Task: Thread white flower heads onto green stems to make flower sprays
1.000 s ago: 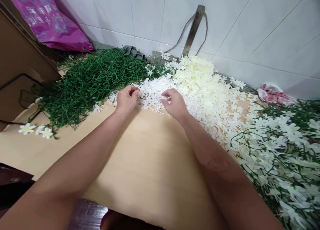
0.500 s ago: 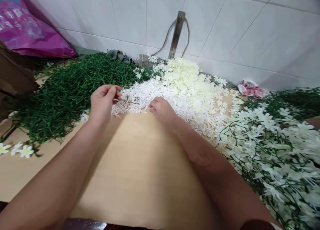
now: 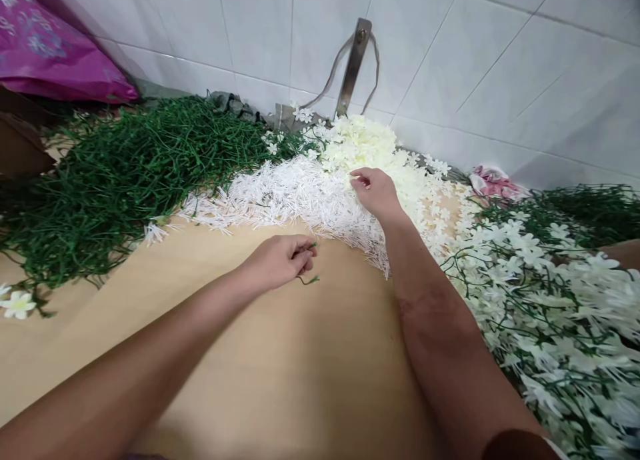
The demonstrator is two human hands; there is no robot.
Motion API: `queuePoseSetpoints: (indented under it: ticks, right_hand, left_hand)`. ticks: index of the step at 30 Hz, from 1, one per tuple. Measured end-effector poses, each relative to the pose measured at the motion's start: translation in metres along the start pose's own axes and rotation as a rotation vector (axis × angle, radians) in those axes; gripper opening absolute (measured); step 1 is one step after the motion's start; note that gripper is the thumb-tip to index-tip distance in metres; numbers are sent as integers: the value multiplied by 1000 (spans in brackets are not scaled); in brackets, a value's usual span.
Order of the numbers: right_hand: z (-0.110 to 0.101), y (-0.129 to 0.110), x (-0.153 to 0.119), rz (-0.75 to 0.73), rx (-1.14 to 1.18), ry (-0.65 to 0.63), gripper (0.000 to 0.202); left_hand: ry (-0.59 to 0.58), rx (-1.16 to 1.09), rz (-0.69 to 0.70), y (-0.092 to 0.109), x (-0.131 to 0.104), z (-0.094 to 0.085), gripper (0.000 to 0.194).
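My left hand is closed in a pinch on a green artificial flower stem, whose tips stick out past the fingers above the bare board. Over the edge where the white pieces meet the cream blossoms is my right hand, fingertips drawn together; whatever is between them is too small to make out. A heap of thin white stamen-like pieces spreads in front of both hands. Behind and right of it lies a pile of cream flower heads. The large tangle of green stems fills the left side.
Finished-looking white flowers on green stems are heaped at the right. A metal bracket with a cord leans against the tiled wall. A magenta bag stands at back left, and a pink-and-white crumpled wrapper at back right.
My left hand has moved right and toward me, bringing the green stem over the board. From the white pieces, my right hand has shifted right and away to the cream flower heads.
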State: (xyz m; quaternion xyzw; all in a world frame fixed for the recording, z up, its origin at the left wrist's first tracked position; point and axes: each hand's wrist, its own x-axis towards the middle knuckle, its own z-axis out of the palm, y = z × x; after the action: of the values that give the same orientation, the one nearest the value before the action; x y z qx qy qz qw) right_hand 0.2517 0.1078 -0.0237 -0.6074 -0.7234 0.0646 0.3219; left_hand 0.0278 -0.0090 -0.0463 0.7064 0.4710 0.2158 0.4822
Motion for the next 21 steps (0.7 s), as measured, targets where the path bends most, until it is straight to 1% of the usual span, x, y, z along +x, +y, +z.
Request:
queuePoseSetpoints:
  ticks: [2,5,7,9,10,11,12,14,16,17,19,21]
  right_hand:
    - [9,-3,2,-47,-68,-40,26]
    - [13,-7,3,-15,-93,-64,22]
    - [8,-8,3,29,-22,-19,18]
    - [0,-8,2,59,85,49,14]
    - [-3,-8,1,65,142,76,12]
    - [-6,-10,0,67,202,96,11]
    - [-7,-13,-1,65,262,106,11]
    - [-5,-22,-3,53,383,96,13]
    - [2,-38,-9,24,487,49,13]
    - [7,-47,-13,3,526,14,13]
    - [18,-65,-24,-57,568,-65,13]
    - [26,-81,-35,-129,576,-144,13]
  left_hand:
    - [-17,132,26,4,-3,-3,18]
    - [-75,359,40,17,-11,-8,23]
    - [-143,450,27,24,-18,-12,29]
    - [-208,479,11,27,-23,-18,34]
    - [-216,478,6,27,-24,-22,35]
    - [-197,467,3,26,-24,-25,36]
    - [-148,444,1,24,-23,-28,35]
    - [21,331,0,19,-17,-32,29]
    - [207,122,-12,15,-9,-33,22]
    - [276,4,-20,14,-5,-33,22]
    - [379,-174,-41,12,2,-31,24]
    - [446,-323,-39,10,7,-29,24]
